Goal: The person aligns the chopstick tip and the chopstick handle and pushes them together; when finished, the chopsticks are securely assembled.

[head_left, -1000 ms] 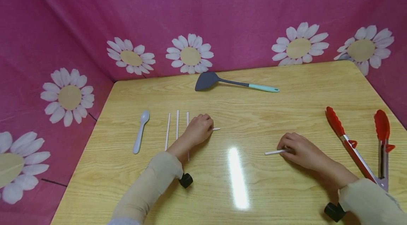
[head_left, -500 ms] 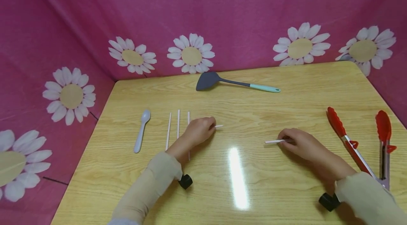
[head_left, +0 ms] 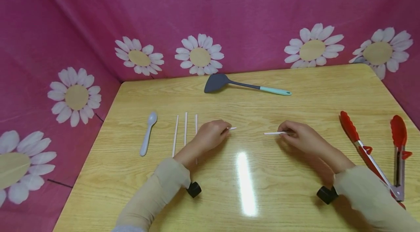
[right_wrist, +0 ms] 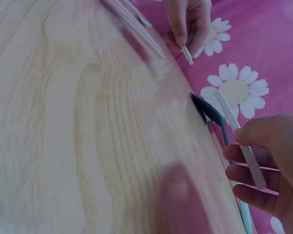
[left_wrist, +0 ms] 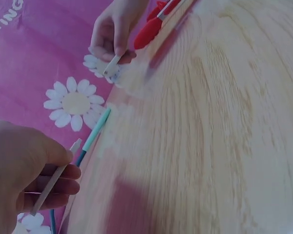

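My left hand (head_left: pixel 211 136) pinches a short white stick (left_wrist: pixel 48 191) between thumb and fingers; in the head view only its tip shows. Opposite it, my right hand (head_left: pixel 301 136) holds another short white stick (head_left: pixel 272 133), which points left toward the first. A gap separates the two sticks. Both hands are above the middle of the table. Several long white sticks, one of them (head_left: pixel 185 126) partly covered by my left forearm, lie side by side left of that hand. The right wrist view shows the right-hand stick (right_wrist: pixel 227 109) lying across the fingers under the thumb.
A pale plastic spoon (head_left: pixel 148 134) lies at the left of the wooden table (head_left: pixel 282 195). At the back is a dark spatula (head_left: pixel 217 82) with a mint handle. Red-tipped tongs (head_left: pixel 398 133) stand spread at the right, near my right forearm. A flowered pink cloth (head_left: pixel 249 17) rises behind.
My right hand has moved up and left across the table with its stick. My left hand has shifted slightly right with its own, so the two sticks are closer together.
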Demonstrator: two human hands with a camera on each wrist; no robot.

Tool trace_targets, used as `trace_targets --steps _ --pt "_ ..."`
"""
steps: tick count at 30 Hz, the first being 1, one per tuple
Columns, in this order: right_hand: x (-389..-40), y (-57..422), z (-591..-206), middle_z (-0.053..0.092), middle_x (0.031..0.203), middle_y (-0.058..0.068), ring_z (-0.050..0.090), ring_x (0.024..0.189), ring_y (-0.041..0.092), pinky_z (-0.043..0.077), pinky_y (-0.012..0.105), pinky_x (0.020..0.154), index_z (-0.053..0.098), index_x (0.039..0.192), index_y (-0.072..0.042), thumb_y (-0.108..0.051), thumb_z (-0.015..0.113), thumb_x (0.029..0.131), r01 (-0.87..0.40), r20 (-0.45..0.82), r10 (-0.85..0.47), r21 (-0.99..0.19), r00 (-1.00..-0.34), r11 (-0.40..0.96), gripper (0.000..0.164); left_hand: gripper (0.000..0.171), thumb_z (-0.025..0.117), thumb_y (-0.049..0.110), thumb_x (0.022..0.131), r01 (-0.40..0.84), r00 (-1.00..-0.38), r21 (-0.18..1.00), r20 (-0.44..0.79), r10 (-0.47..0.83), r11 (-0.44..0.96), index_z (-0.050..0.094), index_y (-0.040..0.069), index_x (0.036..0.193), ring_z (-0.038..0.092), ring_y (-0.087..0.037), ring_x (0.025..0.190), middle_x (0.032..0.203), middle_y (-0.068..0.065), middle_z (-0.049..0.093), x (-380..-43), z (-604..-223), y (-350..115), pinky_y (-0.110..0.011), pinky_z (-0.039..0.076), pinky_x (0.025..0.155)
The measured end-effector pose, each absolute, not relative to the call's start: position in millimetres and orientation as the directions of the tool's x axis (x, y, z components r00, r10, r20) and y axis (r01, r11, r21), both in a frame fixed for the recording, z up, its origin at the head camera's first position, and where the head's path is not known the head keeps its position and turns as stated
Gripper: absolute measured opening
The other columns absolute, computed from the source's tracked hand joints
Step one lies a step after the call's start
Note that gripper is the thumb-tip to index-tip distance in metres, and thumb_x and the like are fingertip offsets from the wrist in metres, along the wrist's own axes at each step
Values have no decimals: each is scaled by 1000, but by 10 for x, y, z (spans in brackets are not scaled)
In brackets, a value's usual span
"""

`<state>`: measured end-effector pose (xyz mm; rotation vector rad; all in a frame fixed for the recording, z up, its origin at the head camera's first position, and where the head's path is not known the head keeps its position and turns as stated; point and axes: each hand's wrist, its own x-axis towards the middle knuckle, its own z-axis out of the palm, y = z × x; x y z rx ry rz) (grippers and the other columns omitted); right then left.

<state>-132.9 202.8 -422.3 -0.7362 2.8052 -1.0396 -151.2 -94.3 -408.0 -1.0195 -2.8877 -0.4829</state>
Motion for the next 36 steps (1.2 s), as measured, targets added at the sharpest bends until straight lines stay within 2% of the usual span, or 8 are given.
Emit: trace_targets --steps 7,10,18,36 --pt "-1376 1899 -4145 59 85 2 50 75 8 45 23 65 59 90 -7 -2 58 85 -414 152 -446 -703 -882 578 7 15 57 14 88 631 -770 351 171 615 692 66 11 99 54 -7 71 86 1 63 -1476 -4019 -869 -20 44 64" --pt "-1392 1850 -4130 59 86 2 52 77 7 47 24 67 59 90 -7 -2 57 86 -408 156 -440 -717 -884 565 7 15 56 14 88 630 -766 399 173 620 666 65 10 100 53 -7 71 87 1 63 -1458 -3972 -839 -20 43 64" --pt "-1369 1735 -4083 60 89 4 52 79 10 46 26 69 59 93 -6 -5 55 88 -349 118 -419 -773 -900 531 7 17 54 15 90 527 -799 604 112 590 599 65 12 102 54 -7 80 94 2 63 -1430 -3949 -791 -18 43 68" --pt "-1329 1602 -4052 58 80 6 50 68 9 43 24 57 59 92 -3 -9 57 87 -314 124 -405 -839 -906 445 7 15 55 14 89 545 -800 586 152 580 600 65 10 100 56 -8 80 95 1 62 -1405 -3946 -807 -18 44 69"
